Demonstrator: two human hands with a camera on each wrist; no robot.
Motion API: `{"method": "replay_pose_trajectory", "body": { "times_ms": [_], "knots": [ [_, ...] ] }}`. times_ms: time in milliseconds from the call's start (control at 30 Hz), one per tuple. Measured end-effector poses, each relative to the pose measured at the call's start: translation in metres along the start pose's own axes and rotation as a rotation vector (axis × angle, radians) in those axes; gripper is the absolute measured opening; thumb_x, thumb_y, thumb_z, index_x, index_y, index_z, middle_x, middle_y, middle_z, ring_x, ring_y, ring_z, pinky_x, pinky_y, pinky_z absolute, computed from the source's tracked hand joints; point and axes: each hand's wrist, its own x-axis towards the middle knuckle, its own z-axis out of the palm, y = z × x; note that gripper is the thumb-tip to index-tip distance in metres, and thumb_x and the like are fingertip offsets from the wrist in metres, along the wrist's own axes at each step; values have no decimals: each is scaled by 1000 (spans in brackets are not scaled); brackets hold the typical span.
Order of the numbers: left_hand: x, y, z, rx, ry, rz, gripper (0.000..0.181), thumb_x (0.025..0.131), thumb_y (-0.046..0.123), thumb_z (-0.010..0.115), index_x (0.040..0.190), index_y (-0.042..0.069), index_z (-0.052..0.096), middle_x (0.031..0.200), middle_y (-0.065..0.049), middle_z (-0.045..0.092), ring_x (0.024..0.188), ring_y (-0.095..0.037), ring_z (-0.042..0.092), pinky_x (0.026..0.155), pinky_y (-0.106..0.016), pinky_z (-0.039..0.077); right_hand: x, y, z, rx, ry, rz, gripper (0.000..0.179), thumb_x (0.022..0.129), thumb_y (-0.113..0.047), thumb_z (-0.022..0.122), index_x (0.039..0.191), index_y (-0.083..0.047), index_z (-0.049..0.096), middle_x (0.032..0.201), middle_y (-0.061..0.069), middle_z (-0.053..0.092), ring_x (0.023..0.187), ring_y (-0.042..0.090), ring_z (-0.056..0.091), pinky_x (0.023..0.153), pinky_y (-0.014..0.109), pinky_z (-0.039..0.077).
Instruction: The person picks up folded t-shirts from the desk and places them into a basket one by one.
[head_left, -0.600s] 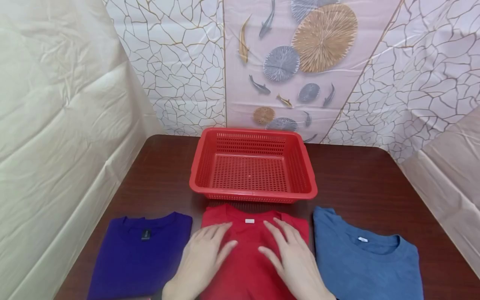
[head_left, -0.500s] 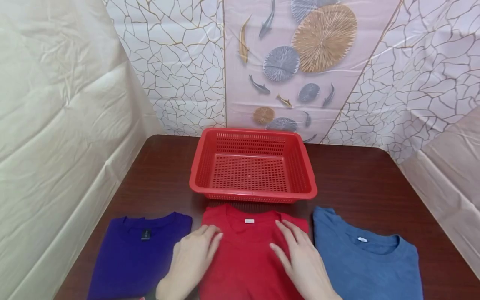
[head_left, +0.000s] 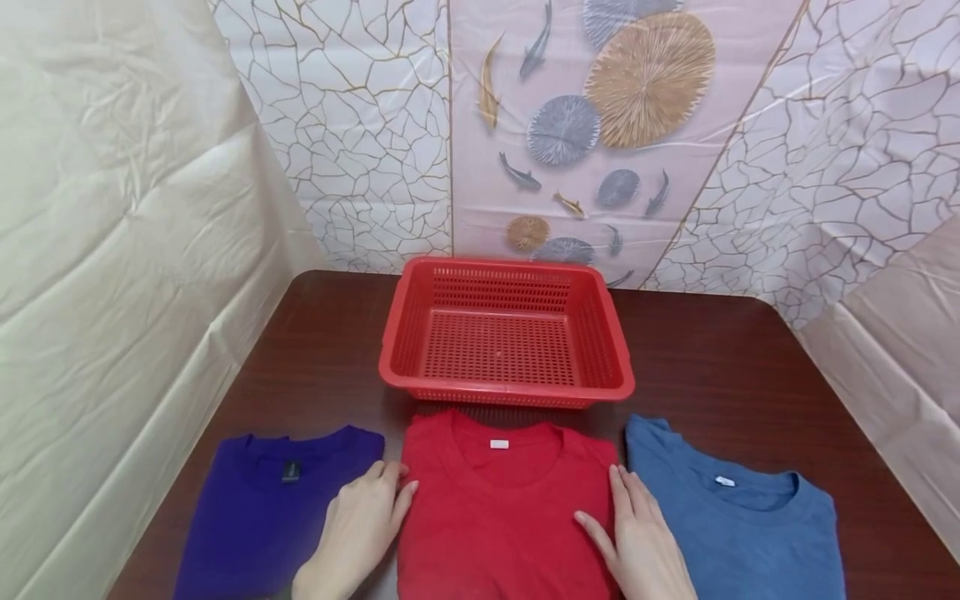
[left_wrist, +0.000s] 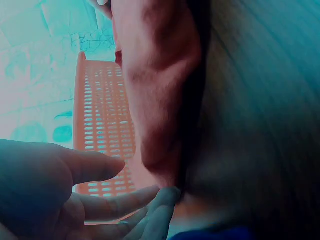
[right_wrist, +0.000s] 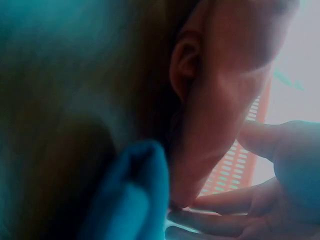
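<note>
A folded red T-shirt (head_left: 502,517) with a white neck label lies at the front middle of the table. At its left side is my left hand (head_left: 358,521), fingertips at the shirt's edge and thumb (left_wrist: 100,167) apart from the fingers. My right hand (head_left: 643,537) flanks the right side, its fingers along that edge and its thumb over the shirt. In the right wrist view, the fingertips meet the lower end of the red shirt (right_wrist: 225,100). Neither hand has curled its fingers round the cloth. Whether any fingertips reach beneath it, I cannot tell.
Left of the red shirt lies a folded purple T-shirt (head_left: 262,525); a folded blue T-shirt (head_left: 742,542) lies to its right. Behind them a red plastic basket (head_left: 510,390) stands on the dark wooden table (head_left: 330,350). Patterned cloth hangs at the back.
From above the middle of the red T-shirt, both hands have spread apart, the left hand to its left edge and the right hand to its right edge. The shirts stay in place.
</note>
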Motion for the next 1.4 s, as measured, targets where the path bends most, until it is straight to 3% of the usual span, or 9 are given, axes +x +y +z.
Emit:
{"method": "replay_pose_trajectory", "body": {
  "times_ms": [133,300,433,633,700,833,1067,1233,1400],
  "knots": [
    [0,2,4,-75,-32,-28,23,82,28,67,92,8,62,70,1,57,51,-17,54,43,-34,46,-1,-2,2,24,-23,-7,73,81,-39,67,133,6,43,121,29,56,105,39,53,84,55,49],
    [4,2,8,-236,-146,-117,38,84,30,64,108,1,58,68,8,55,58,-5,52,52,-33,48,4,0,-3,148,-208,82,81,84,-48,60,141,3,32,127,29,51,108,39,51,87,56,47],
    [5,1,9,-417,-247,-224,53,85,34,62,122,-3,52,79,7,65,67,-2,59,65,-37,51,7,9,-9,452,-324,223,83,86,-47,57,145,0,23,133,29,47,110,33,53,89,50,48],
    [5,-2,9,-1020,-487,-418,68,91,29,56,136,-14,28,108,-21,65,86,-19,64,68,-38,56,16,24,-13,1094,-521,460,77,92,-33,53,143,9,14,142,34,29,123,32,41,99,51,41],
    [7,-4,10,-1186,-572,-463,70,93,27,53,138,-14,19,118,-25,60,93,-24,62,71,-39,57,21,26,-12,1221,-634,514,81,93,-37,51,142,11,9,145,33,26,124,32,39,101,53,39],
    [9,-6,15,-1366,-703,-506,76,93,27,53,144,-5,8,128,-22,53,104,-26,58,83,-42,53,24,25,-7,1398,-787,522,77,92,-32,53,143,7,9,134,21,44,115,27,49,97,47,44],
    [4,-9,25,-1638,-815,-521,86,89,12,55,149,17,-7,137,-19,43,114,-28,50,92,-43,48,21,15,3,1526,-836,475,62,93,-22,52,139,-4,15,121,6,54,110,22,52,91,39,49],
    [1,-17,20,-1785,-874,-486,79,91,2,48,148,17,-5,127,-7,53,116,-27,49,92,-37,48,18,15,2,1549,-840,498,64,92,-20,53,140,-4,14,123,7,51,112,23,51,93,41,47],
    [1,-18,1,-1845,-923,-459,66,92,1,44,145,16,7,123,-4,58,116,-27,49,91,-38,49,14,13,-19,1569,-868,484,56,92,-20,53,137,-5,22,124,5,51,114,23,49,96,41,45]
  ]
}}
